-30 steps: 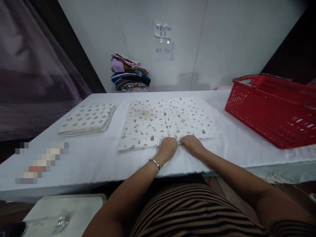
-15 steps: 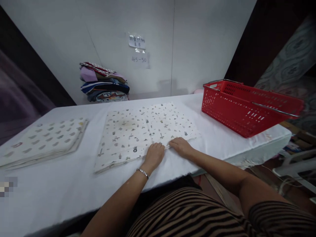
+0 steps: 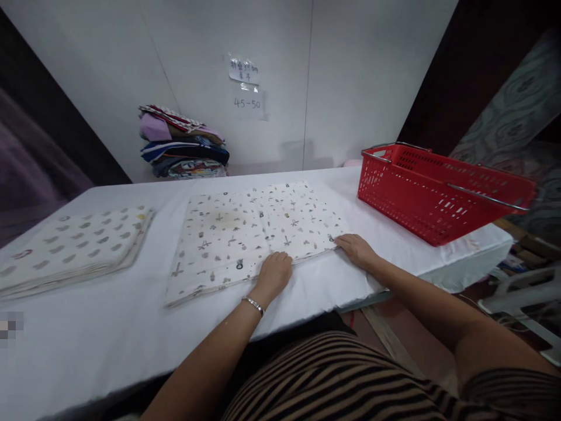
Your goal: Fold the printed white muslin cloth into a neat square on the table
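Observation:
A white patterned cloth (image 3: 249, 228) lies flat on the white-covered table (image 3: 109, 327). My left hand (image 3: 274, 272), with a bracelet on the wrist, rests with curled fingers on the cloth's near edge at its middle. My right hand (image 3: 356, 248) lies at the cloth's near right corner, fingers flat on the edge. A second folded patterned cloth (image 3: 74, 245) sits at the left of the table, apart from both hands.
A red plastic basket (image 3: 438, 193) with metal handles stands at the table's right end. A stack of folded coloured fabrics (image 3: 182, 143) sits against the back wall. Paper labels (image 3: 244, 82) hang on the wall.
My right hand has slid rightwards along the cloth's near edge to its corner. My left hand has stayed at the middle. The camera view turned right earlier.

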`<state>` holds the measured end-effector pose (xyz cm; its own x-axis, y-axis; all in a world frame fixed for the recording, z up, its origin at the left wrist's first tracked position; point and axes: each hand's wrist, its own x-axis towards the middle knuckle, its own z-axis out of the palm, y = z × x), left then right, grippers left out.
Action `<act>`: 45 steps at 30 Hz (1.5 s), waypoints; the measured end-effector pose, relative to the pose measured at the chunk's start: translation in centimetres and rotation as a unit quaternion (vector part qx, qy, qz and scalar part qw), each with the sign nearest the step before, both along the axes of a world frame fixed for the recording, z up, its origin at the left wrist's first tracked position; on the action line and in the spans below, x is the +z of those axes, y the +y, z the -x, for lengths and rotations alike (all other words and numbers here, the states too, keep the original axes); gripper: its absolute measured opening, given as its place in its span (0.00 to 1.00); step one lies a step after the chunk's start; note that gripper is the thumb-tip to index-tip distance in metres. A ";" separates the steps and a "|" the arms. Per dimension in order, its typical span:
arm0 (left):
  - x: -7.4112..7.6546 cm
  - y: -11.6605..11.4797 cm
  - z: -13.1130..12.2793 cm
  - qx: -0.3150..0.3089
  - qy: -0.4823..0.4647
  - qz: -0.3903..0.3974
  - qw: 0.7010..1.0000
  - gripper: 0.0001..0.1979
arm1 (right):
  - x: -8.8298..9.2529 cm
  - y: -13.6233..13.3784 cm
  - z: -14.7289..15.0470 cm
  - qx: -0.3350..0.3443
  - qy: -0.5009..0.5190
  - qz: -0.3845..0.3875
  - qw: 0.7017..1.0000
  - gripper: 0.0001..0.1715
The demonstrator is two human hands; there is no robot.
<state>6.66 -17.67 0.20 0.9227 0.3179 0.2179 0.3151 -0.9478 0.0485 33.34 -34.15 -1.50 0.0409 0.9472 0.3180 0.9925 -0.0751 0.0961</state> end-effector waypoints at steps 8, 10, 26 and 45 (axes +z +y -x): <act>-0.1 -0.1 -0.2 -0.016 -0.004 -0.030 0.999 0.11 | -0.2 0.2 -0.2 -0.046 -0.006 -0.008 0.999 0.17; -0.2 0.2 -0.4 -0.023 -0.001 -0.027 0.999 0.10 | -0.1 0.3 -0.5 -0.048 -0.003 0.003 0.999 0.16; -0.3 0.9 -0.9 0.006 -0.018 0.042 0.999 0.07 | 1.7 0.7 -1.5 -0.034 -0.014 0.056 0.998 0.12; -2.3 -0.5 -0.9 -0.004 -0.043 -0.008 0.999 0.05 | -0.8 -0.1 -0.9 0.040 -0.016 -0.027 0.999 0.25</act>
<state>7.52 -18.16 -2.11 0.9030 0.3057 0.3019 0.3022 -0.9514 0.0594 34.27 -34.30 -2.29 -0.0444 0.9285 0.3686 0.9921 -0.0023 0.1254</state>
